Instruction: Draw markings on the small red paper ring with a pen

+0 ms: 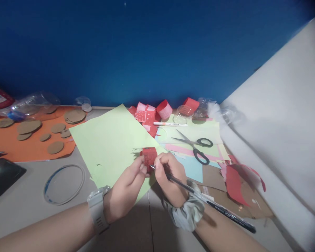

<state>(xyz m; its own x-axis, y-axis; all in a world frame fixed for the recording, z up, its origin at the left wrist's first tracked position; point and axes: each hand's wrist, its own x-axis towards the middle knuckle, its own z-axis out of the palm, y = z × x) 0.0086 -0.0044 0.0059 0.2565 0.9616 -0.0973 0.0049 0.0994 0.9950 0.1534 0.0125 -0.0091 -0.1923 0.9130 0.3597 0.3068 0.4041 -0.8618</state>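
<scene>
Between both hands is a small red paper piece (149,156) with dark marks on it. My left hand (128,185) pinches its lower left side. My right hand (172,176) is closed around a black and clear pen (212,203), whose tip touches or nearly touches the red piece. Under and behind the hands lies a large pale green sheet (107,143), turned at an angle. Black-handled scissors (195,143) lie open on coloured papers to the right.
Cardboard discs (29,126) lie on orange paper (5,140) at left, near a clear bottle (34,105), a phone (5,178) and a tape ring (64,184). Red paper rings (164,109) and a marker (170,124) sit behind. Red scraps (235,183) lie right, beside a white wall.
</scene>
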